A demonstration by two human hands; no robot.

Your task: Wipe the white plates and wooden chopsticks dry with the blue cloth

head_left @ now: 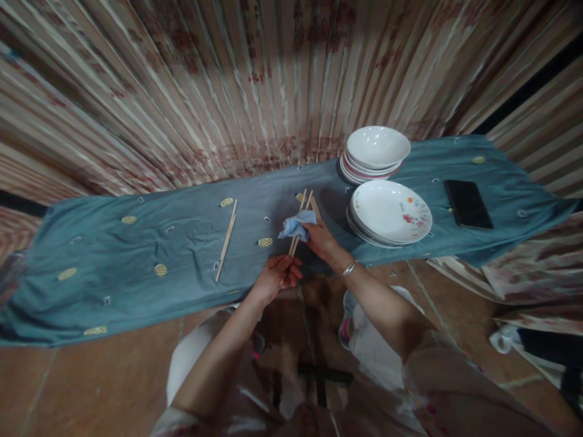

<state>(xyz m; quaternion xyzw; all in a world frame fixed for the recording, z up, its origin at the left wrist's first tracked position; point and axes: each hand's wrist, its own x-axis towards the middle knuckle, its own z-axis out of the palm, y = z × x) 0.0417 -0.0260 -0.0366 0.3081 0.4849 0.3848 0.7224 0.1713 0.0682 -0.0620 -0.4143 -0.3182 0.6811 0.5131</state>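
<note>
Two wooden chopsticks (295,244) are held by their near ends in my left hand (279,272), which is closed round them at the table's front edge. My right hand (323,238) grips a light blue cloth (296,225), and the cloth is wrapped over the middle of the chopsticks. Their far ends stick out beyond the cloth. Partly hidden behind my right hand, more chopsticks (315,207) lie on the table. To the left, another pair of chopsticks (226,240) rests on the tablecloth.
A green-blue cloth (186,243) with yellow patterns covers the long narrow table. Right of my hands stand a stack of flowered plates (387,209) and, behind it, a stack of white bowls (378,149). Farther right lies a black phone or tablet (468,204). Pleated curtains (228,91) hang behind.
</note>
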